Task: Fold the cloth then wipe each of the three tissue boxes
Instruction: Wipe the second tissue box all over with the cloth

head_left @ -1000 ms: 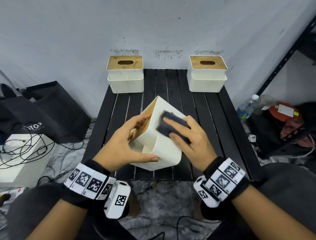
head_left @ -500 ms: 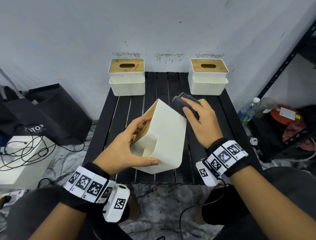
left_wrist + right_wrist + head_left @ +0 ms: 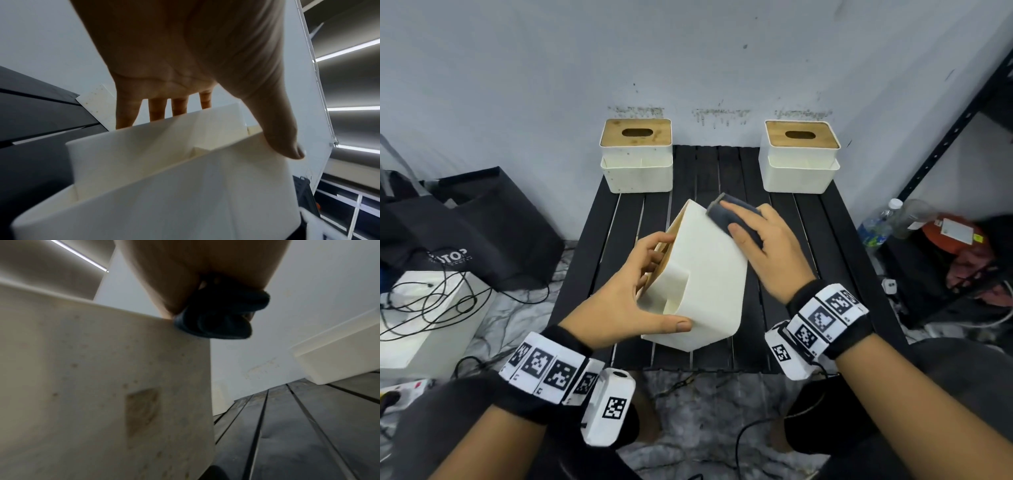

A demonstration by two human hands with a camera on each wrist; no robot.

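A white tissue box (image 3: 705, 274) stands tipped on its side in the middle of the black slatted table (image 3: 825, 240), its wooden lid facing left. My left hand (image 3: 633, 301) grips its near left corner, thumb on the white bottom face (image 3: 205, 186) and fingers on the lid side. My right hand (image 3: 763, 246) holds a folded dark grey cloth (image 3: 729, 216) against the box's far upper edge; in the right wrist view the cloth (image 3: 222, 316) sits at the top rim of the box (image 3: 102, 386). Two more white tissue boxes with wooden lids stand at the back left (image 3: 637, 157) and back right (image 3: 800, 157).
A black bag (image 3: 465, 226) and a white box with cables (image 3: 424, 308) lie on the floor to the left. A black metal rack (image 3: 962, 113), a plastic bottle (image 3: 876, 222) and red clutter (image 3: 955, 240) are at the right. A grey wall stands behind the table.
My right hand slid the cloth from the middle of the box's bottom face up to its far edge, and now it sits on that upper edge. The left hand kept its grip.
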